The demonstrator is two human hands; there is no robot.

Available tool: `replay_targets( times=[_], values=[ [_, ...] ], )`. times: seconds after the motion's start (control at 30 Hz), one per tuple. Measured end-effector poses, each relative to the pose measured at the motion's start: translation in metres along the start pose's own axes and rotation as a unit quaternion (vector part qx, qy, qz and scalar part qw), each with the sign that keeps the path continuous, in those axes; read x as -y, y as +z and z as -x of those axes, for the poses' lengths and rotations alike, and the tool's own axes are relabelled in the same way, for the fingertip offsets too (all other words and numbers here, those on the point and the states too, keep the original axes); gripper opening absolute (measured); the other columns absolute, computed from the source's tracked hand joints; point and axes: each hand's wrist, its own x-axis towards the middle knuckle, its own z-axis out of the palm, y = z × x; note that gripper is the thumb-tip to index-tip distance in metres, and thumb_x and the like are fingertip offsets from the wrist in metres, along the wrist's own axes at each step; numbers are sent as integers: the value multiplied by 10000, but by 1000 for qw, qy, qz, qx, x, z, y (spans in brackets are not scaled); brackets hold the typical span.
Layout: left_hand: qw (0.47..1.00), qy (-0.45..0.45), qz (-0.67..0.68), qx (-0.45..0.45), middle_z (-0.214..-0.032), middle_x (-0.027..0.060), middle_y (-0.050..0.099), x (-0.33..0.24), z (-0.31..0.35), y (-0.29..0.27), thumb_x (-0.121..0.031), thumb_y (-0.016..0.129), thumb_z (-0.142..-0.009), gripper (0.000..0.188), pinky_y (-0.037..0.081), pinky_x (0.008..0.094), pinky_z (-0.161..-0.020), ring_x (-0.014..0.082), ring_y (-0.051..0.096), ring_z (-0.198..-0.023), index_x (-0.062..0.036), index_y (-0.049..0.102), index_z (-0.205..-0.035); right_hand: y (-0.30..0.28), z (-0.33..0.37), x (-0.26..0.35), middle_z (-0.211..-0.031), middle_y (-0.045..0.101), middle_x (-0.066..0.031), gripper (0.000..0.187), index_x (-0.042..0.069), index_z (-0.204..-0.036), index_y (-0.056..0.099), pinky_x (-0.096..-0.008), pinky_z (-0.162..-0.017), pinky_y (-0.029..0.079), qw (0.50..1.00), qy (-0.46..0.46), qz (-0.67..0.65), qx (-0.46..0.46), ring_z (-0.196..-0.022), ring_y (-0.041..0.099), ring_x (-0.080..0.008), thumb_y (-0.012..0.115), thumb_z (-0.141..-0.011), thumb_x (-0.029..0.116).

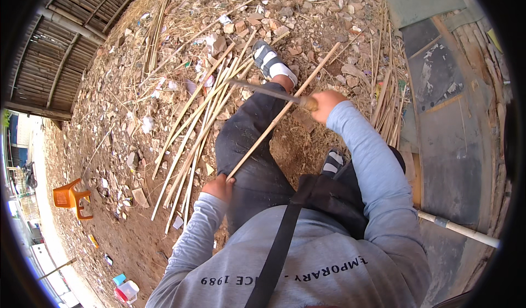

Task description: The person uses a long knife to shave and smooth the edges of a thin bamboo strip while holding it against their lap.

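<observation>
My left hand (219, 188) is closed round the near end of a long bamboo strip (262, 138), close to my left thigh. The strip slants up to the right across my left leg, and its far end sticks out free. My right hand (327, 104) grips the wooden handle of a knife (263, 90). Its long, dark, narrow blade points left and crosses the strip beyond the middle of its length. Whether the edge bites into the strip I cannot tell. Beside my left leg lies a loose pile of split bamboo strips (198, 135).
Stones and litter cover the dirt ground. More strips (390, 91) lie at the right, next to dark worn panels (446, 143). A white pole (466, 231) juts in near my right elbow. An orange plastic chair (68, 197) is at the left, below a bamboo-slat structure (52, 50).
</observation>
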Motion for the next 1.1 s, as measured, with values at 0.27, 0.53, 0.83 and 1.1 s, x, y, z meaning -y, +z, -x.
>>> replay_targets(
  times=[0.27, 0.53, 0.83, 1.1],
  values=[
    [1000, 13, 23, 5, -681, 258, 580, 6, -2, 2, -308, 527, -895, 305, 446, 507, -623, 461, 575, -696, -24, 537, -785, 11, -7, -9, -809, 656, -150, 211, 89, -895, 652, -407, -714, 504, 998, -30, -38, 33, -763, 636, -310, 609, -760, 246],
    [994, 87, 55, 48, -682, 242, 579, 28, -8, 3, -351, 487, -917, 368, 442, 490, -614, 448, 578, -691, -17, 539, -769, 14, 13, 27, -960, 667, -129, 316, 142, -995, 651, -405, -839, 498, 989, -60, 65, 118, -905, 636, -313, 647, -714, 288],
    [997, 63, 50, 10, -671, 237, 574, 25, -8, 6, -366, 477, -923, 365, 442, 497, -610, 446, 577, -678, -28, 545, -802, 12, 18, 47, -945, 667, -129, 301, 133, -960, 654, -419, -826, 501, 991, -73, 81, 81, -902, 637, -312, 648, -700, 285],
    [998, 46, 43, 17, -693, 240, 587, 14, -10, 0, -378, 482, -917, 373, 451, 494, -626, 443, 586, -701, -27, 554, -811, 39, -3, 15, -843, 662, -135, 277, 142, -924, 653, -437, -769, 507, 994, -106, 24, 13, -819, 635, -343, 637, -679, 270]
  ],
)
